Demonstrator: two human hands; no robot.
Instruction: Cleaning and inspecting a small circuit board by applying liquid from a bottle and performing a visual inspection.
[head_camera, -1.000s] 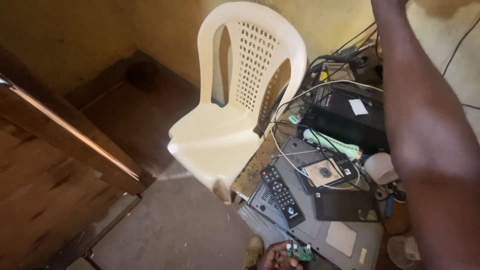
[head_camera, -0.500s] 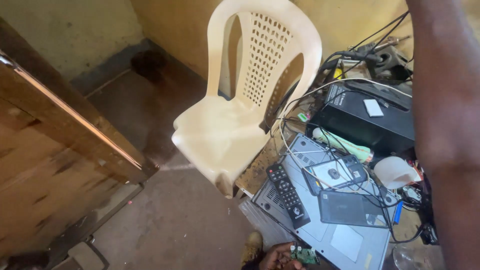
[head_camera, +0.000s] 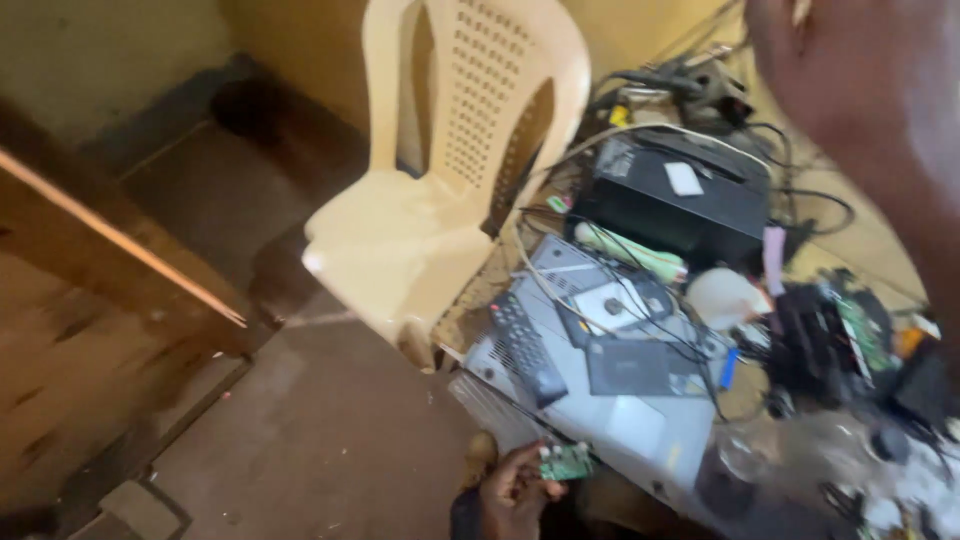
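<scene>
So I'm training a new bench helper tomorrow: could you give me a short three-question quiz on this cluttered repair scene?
1. True or false: the left hand holds a small green circuit board.
2. What lies on the grey disc player? A) black remote control B) hammer C) mug
3. What cream-coloured seat stands left of the pile of electronics?

Key: 1 true. 2 A. 3 the plastic chair. The right arm crosses the top right corner, and its fingers are out of view.
</scene>
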